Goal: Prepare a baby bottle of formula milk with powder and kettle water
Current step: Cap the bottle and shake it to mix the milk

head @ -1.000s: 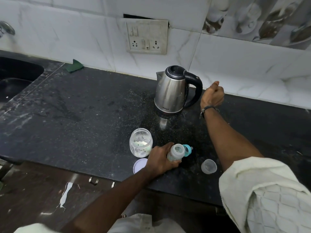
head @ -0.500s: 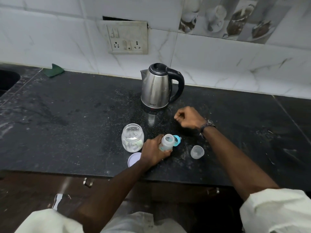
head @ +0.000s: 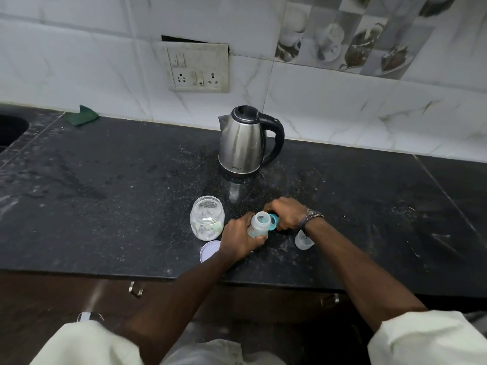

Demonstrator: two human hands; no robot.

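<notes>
While standing on the dark counter near its front edge, baby bottle gripped around the body by left hand. Right hand closed on teal ring beside the bottle's open neck. Kettle behind; open powder jar just left.

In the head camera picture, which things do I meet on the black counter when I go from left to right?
Green cloth → powder jar → baby bottle held by the left hand → right hand on the teal cap → small clear cup.
</notes>
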